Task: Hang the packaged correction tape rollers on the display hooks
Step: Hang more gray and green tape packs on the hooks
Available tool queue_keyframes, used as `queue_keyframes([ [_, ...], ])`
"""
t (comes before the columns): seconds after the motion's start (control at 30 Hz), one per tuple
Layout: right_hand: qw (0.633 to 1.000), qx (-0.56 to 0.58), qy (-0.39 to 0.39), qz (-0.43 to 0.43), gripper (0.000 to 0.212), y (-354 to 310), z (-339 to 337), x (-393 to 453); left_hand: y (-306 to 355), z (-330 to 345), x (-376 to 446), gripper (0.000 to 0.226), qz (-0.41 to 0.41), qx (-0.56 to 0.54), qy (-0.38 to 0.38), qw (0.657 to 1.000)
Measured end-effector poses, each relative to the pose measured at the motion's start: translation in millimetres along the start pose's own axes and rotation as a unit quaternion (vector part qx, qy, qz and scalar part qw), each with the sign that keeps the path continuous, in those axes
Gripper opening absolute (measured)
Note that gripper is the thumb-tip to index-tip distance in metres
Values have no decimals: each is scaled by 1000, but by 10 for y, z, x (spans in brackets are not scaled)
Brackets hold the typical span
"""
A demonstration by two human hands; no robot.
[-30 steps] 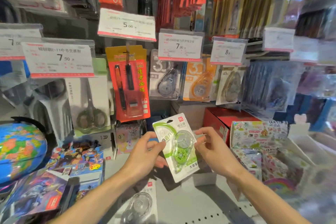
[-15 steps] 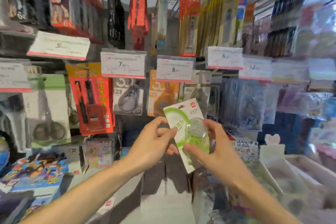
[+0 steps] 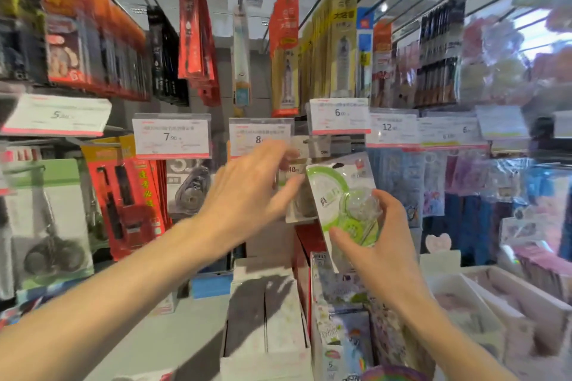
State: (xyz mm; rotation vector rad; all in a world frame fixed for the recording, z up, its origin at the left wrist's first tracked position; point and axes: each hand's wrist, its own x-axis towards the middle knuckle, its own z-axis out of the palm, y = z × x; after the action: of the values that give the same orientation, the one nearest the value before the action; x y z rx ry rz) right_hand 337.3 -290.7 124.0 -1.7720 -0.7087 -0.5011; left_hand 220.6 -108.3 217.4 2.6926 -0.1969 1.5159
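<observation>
Up by the price tags [image 3: 259, 136], my right hand [image 3: 376, 252] grips the green tape pack [image 3: 342, 195]; left hand [image 3: 247, 195] is open, fingers on hanging packs [image 3: 298, 195].

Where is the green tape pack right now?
In the head view, right of centre: the right hand holds the green tape pack up just below the 6.00 price tag, beside the left hand.

A stationery shop: price tags [image 3: 172, 136] front hooks of hanging packaged scissors [image 3: 49, 219].
</observation>
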Motion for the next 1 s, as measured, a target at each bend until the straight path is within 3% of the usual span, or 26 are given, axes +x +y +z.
queue_keyframes([
  [0.07,1000,-1,10,-1,89,-27,0,14,-35,-92,197,35,59,63,28,996],
  [0.2,1000,-10,19,-2,89,-69,0,25,-41,-127,512,46,118,129,4,985],
  [0.4,1000,-11,20,-17,89,-119,-30,14,-124,-172,650,21,154,133,24,979],
  [1.0,997,6,57,-52,87,-359,112,158,-114,-224,694,23,142,88,25,986],
])
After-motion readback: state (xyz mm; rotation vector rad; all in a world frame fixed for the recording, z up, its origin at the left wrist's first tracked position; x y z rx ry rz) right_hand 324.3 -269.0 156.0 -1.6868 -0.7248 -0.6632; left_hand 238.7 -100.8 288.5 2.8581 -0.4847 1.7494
